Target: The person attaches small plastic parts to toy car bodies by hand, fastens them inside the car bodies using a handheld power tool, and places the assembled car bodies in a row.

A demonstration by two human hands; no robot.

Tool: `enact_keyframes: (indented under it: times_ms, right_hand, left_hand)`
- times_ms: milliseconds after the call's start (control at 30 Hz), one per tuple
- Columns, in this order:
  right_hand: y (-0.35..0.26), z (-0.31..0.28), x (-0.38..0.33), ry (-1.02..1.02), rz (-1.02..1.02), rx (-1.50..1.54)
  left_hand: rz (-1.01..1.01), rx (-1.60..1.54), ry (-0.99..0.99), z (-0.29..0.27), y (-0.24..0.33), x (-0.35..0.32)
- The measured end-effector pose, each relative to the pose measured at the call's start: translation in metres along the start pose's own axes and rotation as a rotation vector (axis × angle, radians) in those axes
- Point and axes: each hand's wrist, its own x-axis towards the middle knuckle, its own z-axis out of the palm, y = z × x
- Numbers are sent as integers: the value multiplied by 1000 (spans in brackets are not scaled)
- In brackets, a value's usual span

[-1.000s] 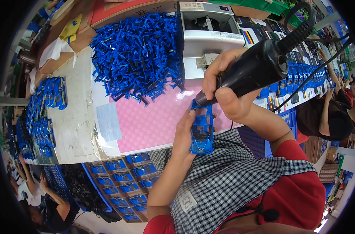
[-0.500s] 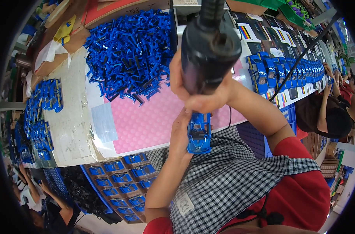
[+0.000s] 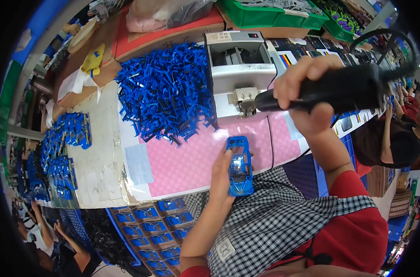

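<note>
My left hand (image 3: 220,174) grips a blue toy car shell (image 3: 240,173) above the table's front edge. The car's open cabin faces up, with dark and clear parts inside. A black electric screwdriver (image 3: 346,90) lies nearly level in my right hand (image 3: 298,78), the fingers wrapped round its body. Its narrow end points left, at the small metal outlet (image 3: 247,99) of a grey-white screw feeder (image 3: 242,71). Whether the bit touches the outlet I cannot tell. Left of the feeder is a heap of small blue plastic parts (image 3: 166,92).
Finished-looking blue pieces (image 3: 64,152) stand in rows at the left. A pink bubble mat (image 3: 187,168) covers the near table. Below the edge is a divided tray of blue cars (image 3: 147,212). A green bin (image 3: 274,16) sits behind, and the screwdriver's cord (image 3: 271,138) hangs over the mat.
My right hand has swung the screwdriver from upright over the car to nearly level at the screw feeder. The toy car, still in my left hand, now shows in full.
</note>
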Motion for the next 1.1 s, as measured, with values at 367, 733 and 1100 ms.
enact_keyframes:
  times_ms: [367,733,1100]
  right_hand:
    - [15,14,-3,49,247,-23]
    - [20,24,-39,-40,189,18]
    - [36,25,-49,88,134,182]
  left_hand:
    - [36,-15,-1,-1,2,7]
    - [49,1,-12,1,2,4]
    - [16,-16,-26,1,3,5]
